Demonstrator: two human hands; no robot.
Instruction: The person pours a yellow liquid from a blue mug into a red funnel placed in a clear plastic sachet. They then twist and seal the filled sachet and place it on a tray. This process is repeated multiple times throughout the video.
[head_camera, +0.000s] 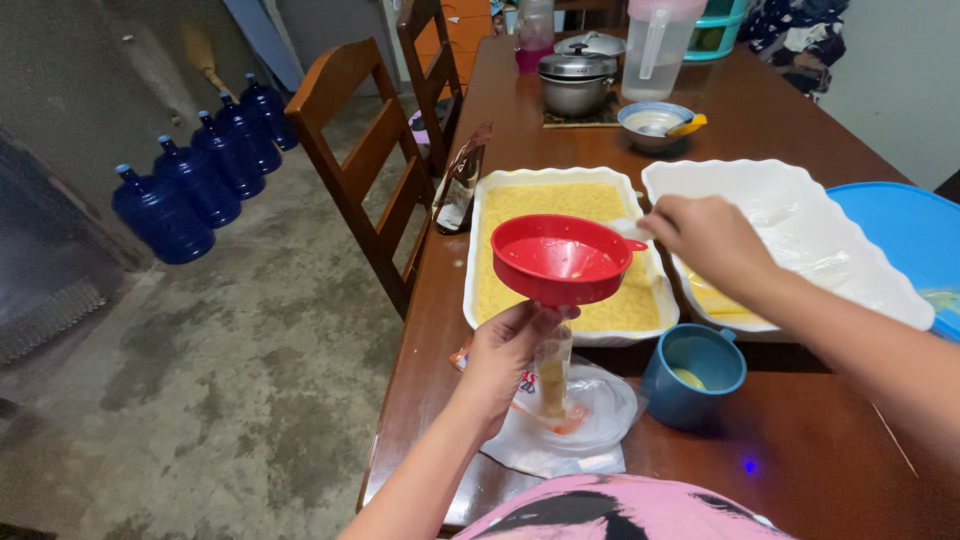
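Two hands: both at work over the wooden counter, seen from the head view.
Left hand: closed around the neck of a red funnel where it enters a narrow clear plastic bag, holding both upright.
Funnel: tilted slightly towards the camera, bowl open and nearly bare — it hangs just above the near edge of the white baking dish.
Bag: hangs below the funnel, partly filled with yellow mix, its lower end touching a heap of clear plastic bags on the counter.
Right hand: fingers pinched shut on a white spoon, whose tip sits at the funnel's far rim.
Baking dish: rectangular, filled with a flat yellow mixture.
Second white dish: just right of the first, scalloped rim, smeared, with a little yellow left at its near corner.
Blue mug: near the right forearm, some yellow at its bottom.
Blue tub: at the right edge.
Far end: steel pot, clear jug, small bowl.
Floor: five blue water bottles — beside two wooden chairs.
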